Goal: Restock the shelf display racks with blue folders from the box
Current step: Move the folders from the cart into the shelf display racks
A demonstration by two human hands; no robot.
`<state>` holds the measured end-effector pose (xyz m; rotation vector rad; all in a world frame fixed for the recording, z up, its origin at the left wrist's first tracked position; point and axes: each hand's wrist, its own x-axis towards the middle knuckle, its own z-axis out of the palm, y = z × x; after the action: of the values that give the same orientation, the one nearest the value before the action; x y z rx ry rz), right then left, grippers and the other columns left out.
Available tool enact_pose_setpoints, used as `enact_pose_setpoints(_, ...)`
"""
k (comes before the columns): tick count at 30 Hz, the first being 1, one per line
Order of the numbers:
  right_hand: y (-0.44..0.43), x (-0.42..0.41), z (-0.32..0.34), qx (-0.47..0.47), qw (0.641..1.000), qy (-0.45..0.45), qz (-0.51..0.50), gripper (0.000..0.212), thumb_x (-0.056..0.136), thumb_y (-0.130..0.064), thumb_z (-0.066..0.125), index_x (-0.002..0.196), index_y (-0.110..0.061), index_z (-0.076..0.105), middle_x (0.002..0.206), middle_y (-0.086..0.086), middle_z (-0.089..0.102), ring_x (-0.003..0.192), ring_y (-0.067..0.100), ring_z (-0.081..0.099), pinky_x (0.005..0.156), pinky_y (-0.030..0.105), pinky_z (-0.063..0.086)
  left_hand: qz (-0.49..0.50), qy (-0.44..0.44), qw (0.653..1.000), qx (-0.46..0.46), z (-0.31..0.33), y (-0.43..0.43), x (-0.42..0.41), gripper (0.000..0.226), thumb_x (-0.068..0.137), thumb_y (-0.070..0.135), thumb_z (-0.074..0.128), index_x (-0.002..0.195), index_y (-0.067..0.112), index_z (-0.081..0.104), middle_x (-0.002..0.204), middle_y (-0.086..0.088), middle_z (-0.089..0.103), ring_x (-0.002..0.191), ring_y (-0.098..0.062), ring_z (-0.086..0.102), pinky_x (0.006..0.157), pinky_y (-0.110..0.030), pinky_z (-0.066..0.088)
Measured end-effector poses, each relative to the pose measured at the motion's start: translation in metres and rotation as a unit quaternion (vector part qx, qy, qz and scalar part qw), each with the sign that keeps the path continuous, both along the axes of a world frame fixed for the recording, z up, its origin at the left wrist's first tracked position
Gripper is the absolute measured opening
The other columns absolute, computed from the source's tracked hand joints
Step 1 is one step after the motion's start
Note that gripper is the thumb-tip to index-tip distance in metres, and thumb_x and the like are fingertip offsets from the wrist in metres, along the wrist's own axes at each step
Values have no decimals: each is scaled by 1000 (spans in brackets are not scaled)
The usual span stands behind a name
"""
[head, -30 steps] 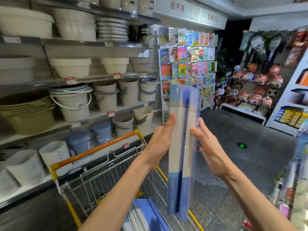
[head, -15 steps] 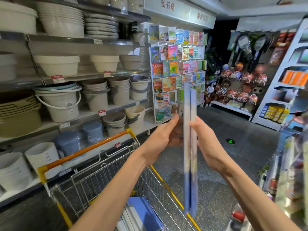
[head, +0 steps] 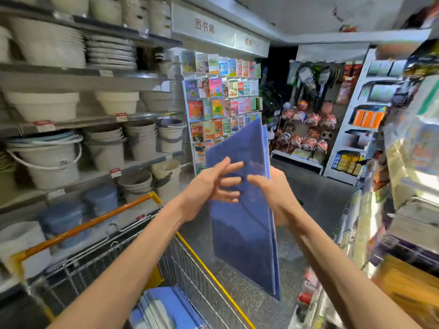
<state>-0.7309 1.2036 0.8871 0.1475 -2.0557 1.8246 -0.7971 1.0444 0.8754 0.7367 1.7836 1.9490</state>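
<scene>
Edge-on earlier, blue folders (head: 240, 233) turned broadside behind spread left hand (head: 204, 186); right hand (head: 273, 195) pinched them; mid-carry, racking probably needed squaring.

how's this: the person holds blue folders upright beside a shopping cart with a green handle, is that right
Not quite. The head view shows the handle of the shopping cart is orange, not green. The rest stands: the right hand grips the blue folders upright beside the cart, and the left hand has its straight fingers against their front.
</scene>
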Motion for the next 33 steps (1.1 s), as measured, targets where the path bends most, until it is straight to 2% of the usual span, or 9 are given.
enact_pose_setpoints(4,23,14,16,-94,995,-11,26,17,86,-3,61,101,-4,69,81,6,72,67,17,67,62,28,54,175,116,978,-11,8,11,-3,23,102,23,58,123,17,65,99,-6,77,73,-15,76,62,-29,52)
enact_pose_setpoints(6,36,27,30,-106,993,-14,42,19,80,-11,64,98,-6,69,75,4,72,59,17,67,54,25,53,289,126,949,-7,2,8,-12,32,94,25,70,124,16,62,98,-2,77,79,-12,75,71,-34,56)
enact_pose_setpoints(9,57,52,61,-111,991,-7,70,37,77,-20,65,111,-7,69,93,11,73,73,25,70,62,31,57,376,111,919,-33,6,5,-12,72,81,44,82,139,14,52,131,2,60,117,-13,62,98,-32,50)
enact_pose_setpoints(12,73,77,90,-127,989,21,67,32,84,-16,63,115,-9,69,101,14,71,80,29,70,71,35,57,310,57,949,-26,26,13,-12,97,62,71,82,135,12,54,127,3,61,106,-9,63,82,-20,48)
enact_pose_setpoints(14,84,93,106,-142,988,35,58,26,90,-15,57,112,-11,71,101,11,73,81,27,71,73,34,58,209,25,977,24,45,25,-6,72,63,68,81,107,12,67,107,-2,72,79,-10,69,66,-16,51)
enact_pose_setpoints(18,100,123,137,-159,986,34,32,25,88,-21,56,97,-13,78,97,9,75,80,26,73,75,33,59,65,42,991,113,79,56,14,58,75,46,83,122,14,70,117,-6,74,101,-22,73,81,-36,60)
enact_pose_setpoints(22,122,157,172,-135,989,28,-47,34,89,-23,56,116,-9,71,107,11,73,83,26,72,76,35,60,44,65,984,161,114,90,34,39,83,33,77,116,12,73,108,-8,76,89,-23,73,68,-33,60)
enact_pose_setpoints(28,156,219,209,-51,991,-7,-126,36,97,-31,55,125,-11,66,111,8,73,88,23,72,76,34,61,-9,71,976,206,149,146,71,29,79,34,81,99,14,78,98,-11,78,79,-24,75,71,-41,63)
enact_pose_setpoints(33,183,265,216,-12,976,8,-219,42,95,-38,61,126,-12,67,126,10,69,114,29,67,98,43,54,-14,88,971,222,163,188,102,39,67,42,85,94,14,79,96,-9,78,89,-29,75,87,-51,60)
